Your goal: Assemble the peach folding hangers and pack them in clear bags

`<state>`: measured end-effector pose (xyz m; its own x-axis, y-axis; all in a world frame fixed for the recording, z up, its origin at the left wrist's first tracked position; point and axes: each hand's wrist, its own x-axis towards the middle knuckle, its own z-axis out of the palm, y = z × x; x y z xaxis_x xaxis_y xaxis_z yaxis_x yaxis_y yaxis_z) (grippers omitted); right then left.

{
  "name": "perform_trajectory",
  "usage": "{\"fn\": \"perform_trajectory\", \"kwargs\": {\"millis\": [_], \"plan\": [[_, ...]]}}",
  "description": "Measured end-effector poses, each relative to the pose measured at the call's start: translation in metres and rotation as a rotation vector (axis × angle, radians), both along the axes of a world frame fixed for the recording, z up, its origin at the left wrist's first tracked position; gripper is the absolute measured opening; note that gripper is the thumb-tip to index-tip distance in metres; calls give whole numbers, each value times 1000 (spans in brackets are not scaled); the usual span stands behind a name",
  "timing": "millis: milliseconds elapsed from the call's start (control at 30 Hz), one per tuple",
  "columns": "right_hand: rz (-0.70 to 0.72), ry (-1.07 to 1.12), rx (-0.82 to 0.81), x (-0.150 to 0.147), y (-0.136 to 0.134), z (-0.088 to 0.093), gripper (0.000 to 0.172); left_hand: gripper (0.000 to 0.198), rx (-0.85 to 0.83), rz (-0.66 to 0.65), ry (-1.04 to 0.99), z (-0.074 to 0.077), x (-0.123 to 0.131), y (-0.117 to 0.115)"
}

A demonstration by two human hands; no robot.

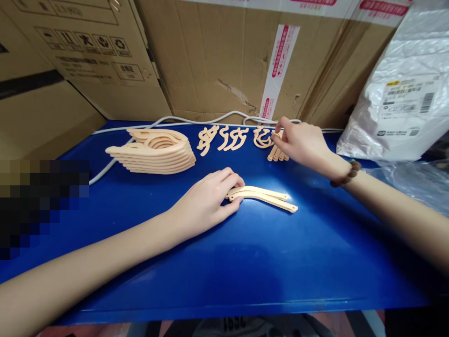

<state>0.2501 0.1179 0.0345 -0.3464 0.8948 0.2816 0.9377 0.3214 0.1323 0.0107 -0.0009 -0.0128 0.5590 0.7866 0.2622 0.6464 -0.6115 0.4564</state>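
Observation:
My left hand [213,199] is closed on the left ends of two slim, curved beige strips [263,194] with small holes at their ends. The strips lie side by side, their free ends pointing right. At the back of the table, my right hand [301,140] has its thumb and fingers drawn together over a row of similar narrow strips [278,153]. What is between those fingertips is hidden. Just left of them are beige hook-shaped pieces [262,139]. Several S-shaped pieces [235,139] and another small group of curved pieces [206,139] lie farther left.
A tall stack of beige hanger-shaped pieces [157,157] stands at the back left of the blue table [217,276]. A white cable [168,120] runs along the back before cardboard boxes [210,61]. A white plastic parcel [396,98] stands at the right.

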Motion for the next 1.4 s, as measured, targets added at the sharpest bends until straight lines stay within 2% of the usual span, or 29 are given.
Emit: {"fn": "perform_trajectory", "kwargs": {"millis": [167, 267, 367, 533, 700, 867, 1133, 1233, 1400], "plan": [[128, -39, 36, -17, 6, -2, 32, 18, 82, 12, 83, -1, 0, 0], [172, -85, 33, -24, 18, -3, 29, 25, 146, 15, 113, -3, 0, 2], [221, -154, 28, -27, 33, -3, 29, 23, 158, 12, 110, -6, 0, 4], [483, -447, 100, -32, 49, 3, 31, 14, 166, 0, 70, -5, 0, 1], [583, -721, 172, -40, 51, 7, 31, 12, 195, -12, 96, -3, 1, -1], [669, -766, 268, -36, 57, 6, 34, 13, 167, -23, 117, -3, 3, -2], [696, -797, 193, -37, 60, 3, 33, 13, 158, -44, 147, 1, 8, -6], [685, -721, 120, -41, 59, 3, 31, 17, 166, -53, 210, 2, 9, -7], [629, -609, 88, -39, 52, 16, 36, 23, 218, -69, 275, 1, 10, -9]]}}
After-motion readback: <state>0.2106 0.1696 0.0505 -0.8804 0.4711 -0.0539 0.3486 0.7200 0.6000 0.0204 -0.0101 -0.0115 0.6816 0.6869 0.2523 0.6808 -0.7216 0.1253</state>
